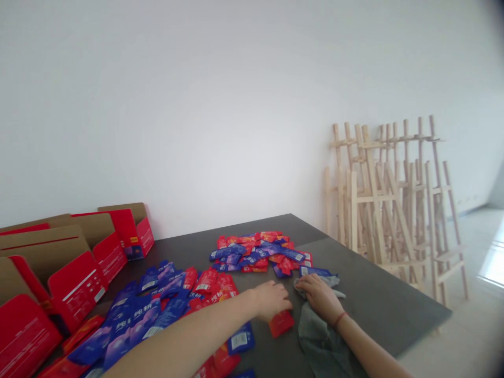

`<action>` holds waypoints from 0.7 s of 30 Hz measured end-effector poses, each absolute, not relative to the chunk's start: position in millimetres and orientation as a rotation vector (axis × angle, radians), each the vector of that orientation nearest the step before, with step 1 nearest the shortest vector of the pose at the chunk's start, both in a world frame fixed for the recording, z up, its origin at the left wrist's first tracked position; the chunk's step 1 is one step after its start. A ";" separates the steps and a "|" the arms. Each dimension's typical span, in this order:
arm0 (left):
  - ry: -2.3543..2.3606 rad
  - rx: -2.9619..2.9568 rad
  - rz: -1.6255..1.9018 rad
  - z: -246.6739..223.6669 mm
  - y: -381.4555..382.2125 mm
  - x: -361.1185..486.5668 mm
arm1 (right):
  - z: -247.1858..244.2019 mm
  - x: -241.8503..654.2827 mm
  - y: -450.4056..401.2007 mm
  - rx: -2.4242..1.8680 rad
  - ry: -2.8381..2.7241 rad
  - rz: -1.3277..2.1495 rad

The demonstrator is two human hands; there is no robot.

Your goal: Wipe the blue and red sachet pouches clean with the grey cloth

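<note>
My left hand (271, 300) reaches over the middle of the table, its fingers curled at the upper end of a red sachet (282, 324). Whether the sachet is lifted off the tabletop I cannot tell. To its right my right hand (321, 298) presses down with bent fingers on a crumpled grey-green cloth (315, 336), which spreads out below the wrist. Just beyond the right fingers lies a blue sachet (315, 271), partly by the cloth. Left of my left forearm is a big loose heap of blue and red sachets (169, 294), partly hidden by that arm.
A smaller pile of red and blue sachets (260, 252) lies toward the table's far side. Open red cardboard boxes (79, 283) line the left. The dark table (378, 294) ends at a right edge, with wooden easels (374, 199) standing beyond against the white wall.
</note>
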State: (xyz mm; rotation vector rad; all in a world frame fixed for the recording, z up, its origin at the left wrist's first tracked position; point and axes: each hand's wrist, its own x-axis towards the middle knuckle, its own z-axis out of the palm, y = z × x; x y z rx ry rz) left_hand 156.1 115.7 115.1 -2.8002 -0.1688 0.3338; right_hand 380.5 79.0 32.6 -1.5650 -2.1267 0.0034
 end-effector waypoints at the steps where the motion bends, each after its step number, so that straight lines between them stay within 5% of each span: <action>1: -0.151 -2.783 0.318 116.1 116.6 158.0 | 33.0 380.6 78.4 -1.562 -2.124 0.008; 10: -0.304 -2.777 -0.034 114.1 98.5 136.3 | 29.0 383.0 81.8 -1.547 -2.131 0.017; 21: -0.751 -2.995 0.059 55.4 25.4 109.8 | 53.5 353.6 52.2 -1.267 -2.463 0.067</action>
